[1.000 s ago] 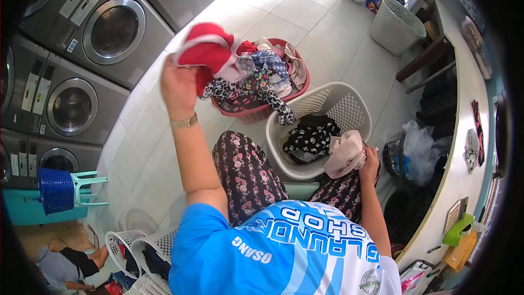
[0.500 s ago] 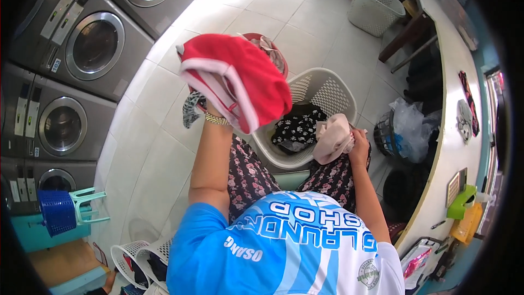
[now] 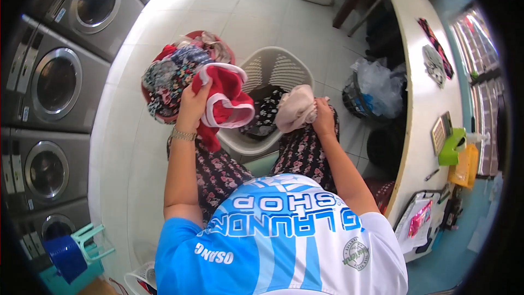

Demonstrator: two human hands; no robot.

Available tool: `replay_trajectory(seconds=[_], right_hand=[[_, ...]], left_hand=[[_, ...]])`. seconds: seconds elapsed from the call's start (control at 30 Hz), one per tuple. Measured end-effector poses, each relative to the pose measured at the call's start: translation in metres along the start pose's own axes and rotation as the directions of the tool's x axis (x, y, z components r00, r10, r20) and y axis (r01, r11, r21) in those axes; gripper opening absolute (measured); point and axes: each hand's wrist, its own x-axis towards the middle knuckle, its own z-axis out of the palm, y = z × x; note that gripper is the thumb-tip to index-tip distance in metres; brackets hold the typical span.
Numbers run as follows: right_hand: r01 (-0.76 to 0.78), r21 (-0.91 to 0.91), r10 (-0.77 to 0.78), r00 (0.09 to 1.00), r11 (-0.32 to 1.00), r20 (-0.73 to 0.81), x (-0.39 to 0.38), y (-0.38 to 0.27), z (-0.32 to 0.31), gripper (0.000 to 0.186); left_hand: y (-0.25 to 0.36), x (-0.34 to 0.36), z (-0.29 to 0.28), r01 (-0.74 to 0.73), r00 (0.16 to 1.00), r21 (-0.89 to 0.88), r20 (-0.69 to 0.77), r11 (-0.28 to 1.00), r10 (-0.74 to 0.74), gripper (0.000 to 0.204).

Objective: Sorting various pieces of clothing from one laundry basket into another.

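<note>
Grey front-loading machines (image 3: 57, 84) line the left side. Before the knees stands a white lattice laundry basket (image 3: 277, 59); beside it a red laundry basket (image 3: 231, 53) is heaped with printed clothes (image 3: 177, 68) — most of the load looks yet unhandled. A red, white-trimmed garment (image 3: 222, 84) hangs by the white basket's left rim, not yet set down; the left hand (image 3: 195, 102) has fingers closed on it, tips partly hidden. The right hand (image 3: 324, 118), fingers curled tight, grips a bunched beige cloth (image 3: 295, 108) near the right rim. Already inside — one black paw-print garment (image 3: 264, 113).
</note>
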Motion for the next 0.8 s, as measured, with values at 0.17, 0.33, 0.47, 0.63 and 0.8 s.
replay_trajectory(seconds=[0.17,0.33,0.47,0.63,0.8], right_hand=[[-0.143,0.114,0.144,0.990,0.983,-0.003,-0.003,0.003,-0.002,0.030],[-0.090,-0.059,0.095,0.992,0.994,0.088,-0.005,0.009,-0.005,0.038],[-0.299,0.105,0.290,0.953,0.948,0.089,0.000,-0.009,0.003,0.032],[-0.519,0.053,0.313,0.591,0.853,0.743,0.007,-0.075,-0.017,0.040],[-0.361,0.344,-0.074,0.589,0.867,0.805,0.007,-0.136,-0.079,0.036]], left_hand=[[-0.013,-0.009,0.013,-0.036,0.999,0.022,-0.032,0.999,0.037,0.046],[-0.035,-0.023,0.024,-0.140,0.982,0.345,0.165,0.928,0.087,0.058],[-0.054,-0.038,0.026,-0.230,0.904,0.656,0.418,0.718,-0.092,0.084],[-0.070,-0.069,0.055,0.060,0.773,0.124,0.623,0.991,-0.125,0.099],[-0.064,-0.080,0.075,0.137,0.827,0.133,0.530,0.982,-0.188,0.048]])
